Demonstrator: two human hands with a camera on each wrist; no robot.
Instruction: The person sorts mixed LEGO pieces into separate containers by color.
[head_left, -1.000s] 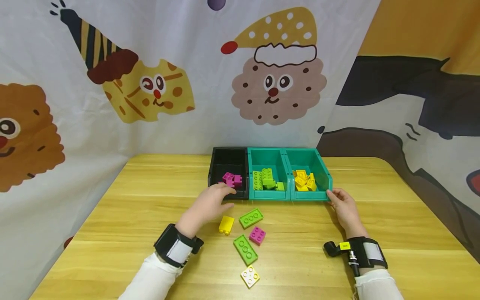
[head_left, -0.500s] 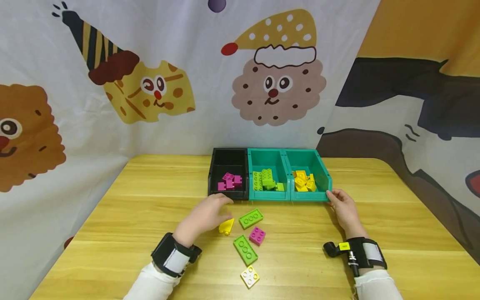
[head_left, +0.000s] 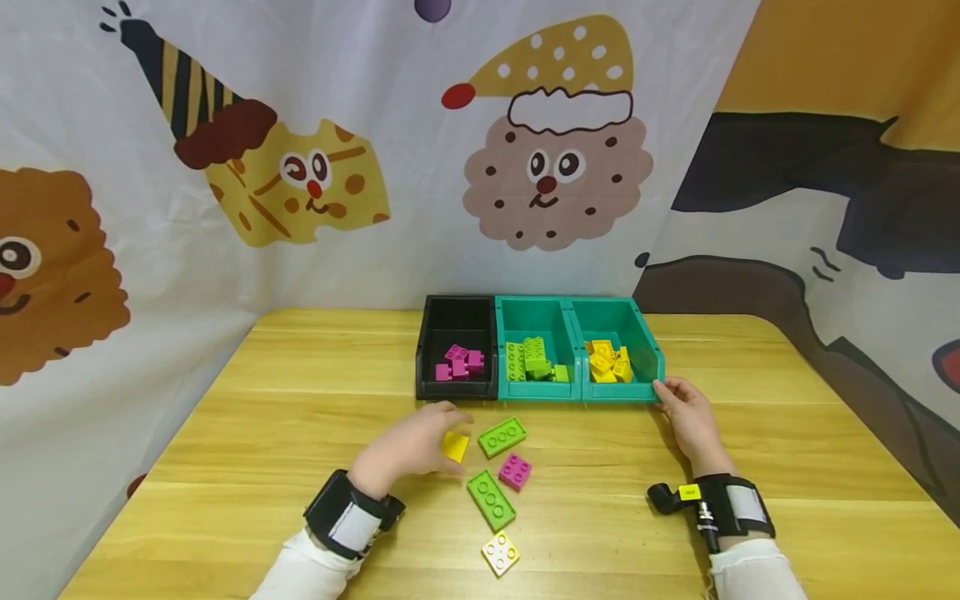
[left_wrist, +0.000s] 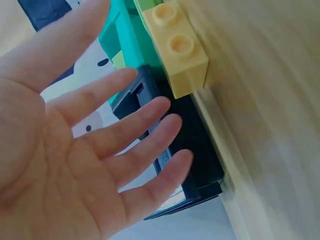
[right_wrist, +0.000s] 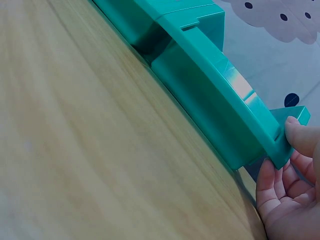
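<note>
My left hand [head_left: 408, 447] reaches over a yellow toy brick [head_left: 454, 447], its thumb and fingers apart on either side of it. In the left wrist view the fingers are spread, and the two-stud yellow brick [left_wrist: 180, 50] sits beyond them, with a gap visible. My right hand [head_left: 688, 423] pinches the front right corner of the rightmost teal bin [head_left: 654, 358]; in the right wrist view the thumb is on the bin's rim [right_wrist: 280, 150] and the fingertips are below. Close to the left hand lie a green brick [head_left: 502, 437] and a magenta brick [head_left: 515, 472].
Another green brick [head_left: 491, 500] and a pale yellow brick [head_left: 500, 553] lie nearer on the wooden table [head_left: 300, 367]. A black bin [head_left: 459, 318] holds magenta bricks, the middle teal bin [head_left: 528, 313] green ones, and the right bin yellow ones. A printed cloth [head_left: 420, 250] hangs behind.
My left hand has drawn back from the black bin towards me and now spans the yellow brick, partly covering it. The right hand stays on the teal bin's corner.
</note>
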